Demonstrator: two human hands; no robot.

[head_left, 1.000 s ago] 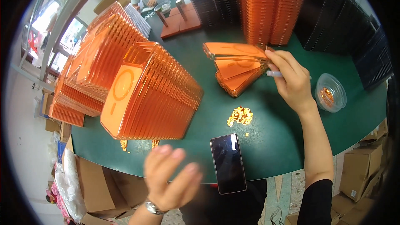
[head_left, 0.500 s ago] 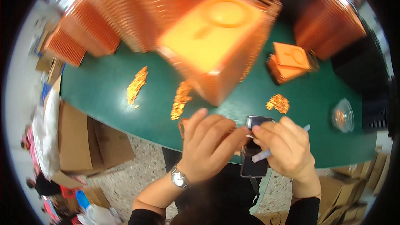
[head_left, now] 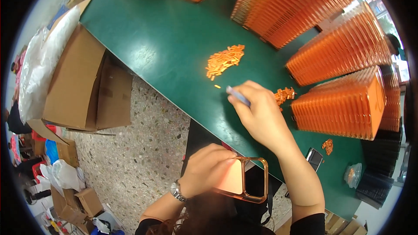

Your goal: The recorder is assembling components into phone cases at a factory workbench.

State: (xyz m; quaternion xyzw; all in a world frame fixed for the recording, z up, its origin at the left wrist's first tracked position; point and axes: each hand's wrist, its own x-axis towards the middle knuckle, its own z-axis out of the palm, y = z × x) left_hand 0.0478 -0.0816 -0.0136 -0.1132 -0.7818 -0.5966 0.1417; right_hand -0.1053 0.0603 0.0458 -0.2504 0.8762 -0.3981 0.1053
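My left hand (head_left: pixel 208 170), with a metal watch on its wrist, grips a phone case (head_left: pixel 255 161) near the front edge of the table. The case has a shiny orange rim, a pale orange panel and a large opening at one end. Above the green table, my right hand (head_left: pixel 263 115) holds a slim pale lavender pen-like tool (head_left: pixel 238 96) between thumb and fingers. Its tip is close to one small orange piece (head_left: pixel 217 86). Just beyond lies a pile of the same small pieces (head_left: pixel 225 61). A second pile (head_left: pixel 285 95) is partly hidden behind my right hand.
Tall stacks of orange cases (head_left: pixel 337 104) line the far and right sides of the green table (head_left: pixel 152 35). A dark-screened phone (head_left: pixel 314 159), a small pile of orange bits (head_left: pixel 328 146) and a clear tub (head_left: pixel 352 175) lie to the right. An open cardboard box (head_left: pixel 74 82) stands left.
The view has swung left. My right hand has left the dark-screened device and reached out with the pen-like tool to the orange pieces. The phone case in my left hand now shows clearly.
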